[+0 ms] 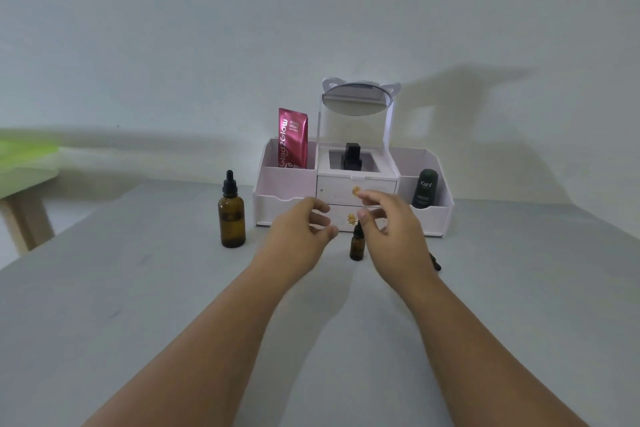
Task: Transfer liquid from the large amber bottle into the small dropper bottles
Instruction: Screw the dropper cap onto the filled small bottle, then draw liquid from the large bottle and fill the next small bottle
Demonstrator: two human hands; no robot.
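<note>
The left grip [304,229] and right grip [391,229], fingers loose and empty, flanked the small dropper bottle [356,248], seemingly poised to uncap it.

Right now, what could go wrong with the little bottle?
The small dropper bottle stands upright between the left hand and right hand, close to both; a bump might tip it. A dark item lies half hidden behind the right wrist, and that arm could knock it.
</note>
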